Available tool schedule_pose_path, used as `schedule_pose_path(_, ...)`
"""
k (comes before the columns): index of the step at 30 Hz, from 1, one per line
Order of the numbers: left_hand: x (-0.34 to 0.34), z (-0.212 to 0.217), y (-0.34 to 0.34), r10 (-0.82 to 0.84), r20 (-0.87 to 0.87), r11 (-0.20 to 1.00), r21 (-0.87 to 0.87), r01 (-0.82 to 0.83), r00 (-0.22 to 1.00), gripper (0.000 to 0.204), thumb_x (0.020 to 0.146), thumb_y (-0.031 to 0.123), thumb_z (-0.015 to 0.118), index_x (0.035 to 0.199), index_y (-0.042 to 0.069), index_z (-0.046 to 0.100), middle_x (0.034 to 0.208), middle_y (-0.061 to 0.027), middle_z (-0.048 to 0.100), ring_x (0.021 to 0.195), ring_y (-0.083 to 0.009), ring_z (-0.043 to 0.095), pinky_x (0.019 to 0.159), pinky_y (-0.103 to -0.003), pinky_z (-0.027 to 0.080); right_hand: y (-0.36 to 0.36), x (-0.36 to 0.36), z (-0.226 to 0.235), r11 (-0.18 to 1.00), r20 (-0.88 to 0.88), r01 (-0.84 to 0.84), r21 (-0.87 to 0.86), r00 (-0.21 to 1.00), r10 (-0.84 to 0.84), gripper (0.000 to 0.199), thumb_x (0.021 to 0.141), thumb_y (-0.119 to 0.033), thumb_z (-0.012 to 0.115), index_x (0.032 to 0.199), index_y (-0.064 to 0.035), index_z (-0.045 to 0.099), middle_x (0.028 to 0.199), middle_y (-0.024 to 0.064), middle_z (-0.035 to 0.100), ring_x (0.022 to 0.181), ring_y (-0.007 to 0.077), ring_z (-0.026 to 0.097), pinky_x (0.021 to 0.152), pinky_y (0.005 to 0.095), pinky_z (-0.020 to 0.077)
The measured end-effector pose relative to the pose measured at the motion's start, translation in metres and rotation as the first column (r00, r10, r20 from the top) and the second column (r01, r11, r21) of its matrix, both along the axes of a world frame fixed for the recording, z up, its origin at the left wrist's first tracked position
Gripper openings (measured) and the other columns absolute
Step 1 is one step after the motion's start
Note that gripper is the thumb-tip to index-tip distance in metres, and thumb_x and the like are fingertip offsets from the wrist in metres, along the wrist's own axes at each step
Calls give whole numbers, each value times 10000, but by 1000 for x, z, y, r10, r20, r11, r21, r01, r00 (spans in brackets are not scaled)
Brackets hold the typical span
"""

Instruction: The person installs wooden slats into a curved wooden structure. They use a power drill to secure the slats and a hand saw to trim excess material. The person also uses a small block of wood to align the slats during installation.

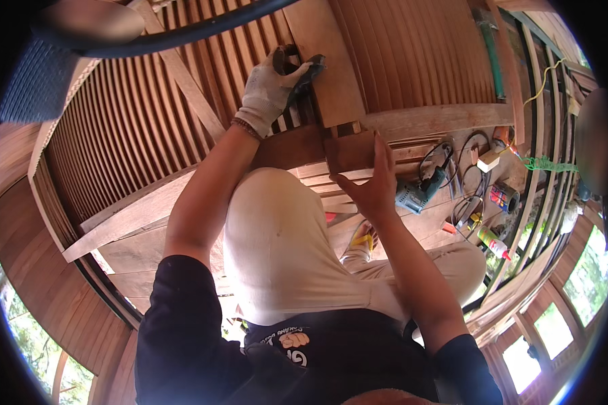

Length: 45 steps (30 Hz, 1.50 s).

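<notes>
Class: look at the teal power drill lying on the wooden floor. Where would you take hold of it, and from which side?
Probably by the handle of the teal power drill, coming from above. It lies on its side on the floor planks, so the top is free; black cords loop close on its far side, so avoid that side.

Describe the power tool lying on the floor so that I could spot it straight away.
Start at the big slatted wooden panel that the person is working on, then look past its lower rail to the plank floor beyond the bare right hand. There lies a teal power drill with black cables coiled beside it. It is the only blue-green, pistol-shaped thing among the small bottles and bits there.
</notes>
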State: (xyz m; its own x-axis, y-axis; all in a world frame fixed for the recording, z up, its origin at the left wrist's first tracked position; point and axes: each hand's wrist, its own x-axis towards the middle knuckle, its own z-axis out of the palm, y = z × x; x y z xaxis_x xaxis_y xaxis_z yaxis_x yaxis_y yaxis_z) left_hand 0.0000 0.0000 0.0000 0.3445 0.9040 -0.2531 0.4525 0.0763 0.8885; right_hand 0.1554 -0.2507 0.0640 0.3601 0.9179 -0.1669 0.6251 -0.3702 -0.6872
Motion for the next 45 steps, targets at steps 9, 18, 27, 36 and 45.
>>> schedule_pose_path(9,2,14,-4,-110,89,991,-61,116,990,648,886,414,804,1315,0,551,1178,-163,709,964,-253,728,855,-371,607,6,-20,-14,995,128,19,97,991,-32,1236,636,-334,967,1579,10,246,1534,253,391,1388,441,401,1109,559,412)
schedule_pose_path(18,3,11,-6,-33,253,971,-220,91,967,587,896,326,800,1307,-20,565,974,-158,727,904,-225,732,774,-335,606,12,-21,-9,993,105,51,107,992,-62,1218,616,-319,966,1552,38,274,1507,260,405,1353,446,431,1096,553,425)
schedule_pose_path(27,5,26,-1,-161,95,966,-188,176,982,600,913,313,771,1350,-31,546,928,-162,722,801,-223,727,680,-375,600,23,-13,-6,989,149,26,149,988,-48,1243,581,-415,983,1527,63,334,1440,247,490,1310,437,486,1097,540,420)
schedule_pose_path(36,13,-3,-4,285,494,810,-583,70,821,634,903,294,791,1384,-25,527,1123,-163,711,1004,-224,717,819,-336,602,33,-3,-4,993,95,-9,114,995,-2,1230,585,-436,986,1532,37,359,1423,251,516,1321,441,481,1110,541,388)
schedule_pose_path(45,8,14,5,132,566,863,-470,186,814,426,950,-50,681,1344,-62,522,1228,-145,644,1035,-204,689,883,-268,619,34,-7,-1,993,106,21,113,994,-33,1166,609,-396,977,1509,55,388,1427,265,517,1330,439,500,1107,498,422)
